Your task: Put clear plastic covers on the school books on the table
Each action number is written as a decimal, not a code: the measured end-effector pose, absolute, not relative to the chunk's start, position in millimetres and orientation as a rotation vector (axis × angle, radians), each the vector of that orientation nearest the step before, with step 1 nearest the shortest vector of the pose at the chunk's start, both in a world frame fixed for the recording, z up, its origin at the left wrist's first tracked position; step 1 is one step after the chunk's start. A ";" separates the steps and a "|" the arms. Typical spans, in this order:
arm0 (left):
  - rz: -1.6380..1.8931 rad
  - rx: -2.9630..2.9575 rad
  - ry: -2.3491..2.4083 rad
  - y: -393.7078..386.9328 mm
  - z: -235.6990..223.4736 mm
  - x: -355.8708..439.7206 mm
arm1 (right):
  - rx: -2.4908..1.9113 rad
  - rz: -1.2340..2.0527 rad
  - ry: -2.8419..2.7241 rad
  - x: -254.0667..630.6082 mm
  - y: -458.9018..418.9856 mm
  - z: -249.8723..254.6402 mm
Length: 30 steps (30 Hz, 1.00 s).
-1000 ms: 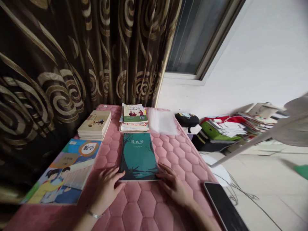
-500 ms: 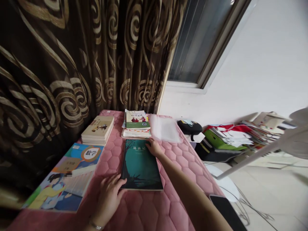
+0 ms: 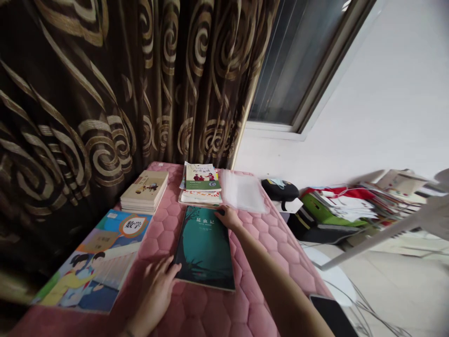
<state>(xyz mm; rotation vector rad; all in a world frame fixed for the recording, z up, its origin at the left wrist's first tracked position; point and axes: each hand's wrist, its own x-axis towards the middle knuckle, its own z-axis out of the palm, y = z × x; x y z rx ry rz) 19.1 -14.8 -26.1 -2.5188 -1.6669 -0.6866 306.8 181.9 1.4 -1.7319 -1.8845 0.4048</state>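
Observation:
A teal book (image 3: 205, 248) with white Chinese characters and dark plant silhouettes lies on the pink quilted pad, slightly turned. Its top right corner is held by my right hand (image 3: 228, 218), with the fingers closed around the edge. My left hand (image 3: 159, 281) rests at the lower left edge, fingers stretched out and apart, thumb touching the book. To the left lies a blue maths textbook (image 3: 115, 252) with cartoon children on it. Just beyond the teal book sits a pile of booklets (image 3: 201, 180), with clear plastic sleeves (image 3: 243, 189) to its right.
A stack of tan books (image 3: 145, 187) stands at the left by the patterned curtain (image 3: 168, 84). Right of the pad (image 3: 280, 257) are a black case (image 3: 280, 189), heaped papers and folders (image 3: 343, 206), a white stand (image 3: 379, 234) with cables, and a dark flat device (image 3: 331, 313).
The teal book has turned slightly, its lower right corner coming nearer to me. Both hands stay at its edges. The view has shifted a little.

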 end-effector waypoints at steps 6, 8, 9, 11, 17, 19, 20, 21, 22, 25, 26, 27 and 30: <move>-0.743 -2.388 -1.749 -6.0 -28.6 4.2 | -1.777 0.391 -1.810 326.3 150.1 2.1; -0.733 -2.334 -1.815 3.2 -26.3 1.1 | -1.811 0.365 -1.756 331.9 131.6 1.2; -0.738 -2.321 -1.843 10.1 -24.6 -0.1 | -1.828 0.352 -1.722 334.3 121.7 0.4; -0.784 -2.301 -1.886 27.9 -20.8 -1.2 | -1.882 0.357 -1.628 338.3 102.0 -1.6; -0.941 -2.096 -2.037 90.1 -12.4 9.9 | -1.998 0.440 -1.396 343.5 64.3 -8.9; -0.980 -2.038 -2.116 103.6 -10.9 14.5 | -1.961 0.444 -1.371 343.9 61.6 -10.4; -0.998 -2.032 -2.154 107.7 -10.4 15.9 | -1.948 0.454 -1.365 344.1 61.4 -11.0; -1.014 -2.036 -2.187 110.0 -10.1 16.7 | -1.940 0.464 -1.363 344.4 61.8 -11.3; -1.024 -2.049 -2.213 110.1 -10.0 16.8 | -1.935 0.470 -1.367 344.8 62.3 -11.6; -1.033 -2.106 -2.242 99.6 -11.2 15.6 | -1.921 0.487 -1.390 346.3 63.6 -12.0; -1.057 -2.120 -2.257 93.5 -11.9 15.3 | -1.916 0.495 -1.397 346.8 63.7 -11.9; -1.093 -2.128 -2.285 86.7 -12.6 15.3 | -1.914 0.507 -1.403 347.2 63.7 -11.7; -1.265 -2.091 -2.433 68.7 -15.9 17.6 | -1.934 0.532 -1.405 348.0 62.9 -10.0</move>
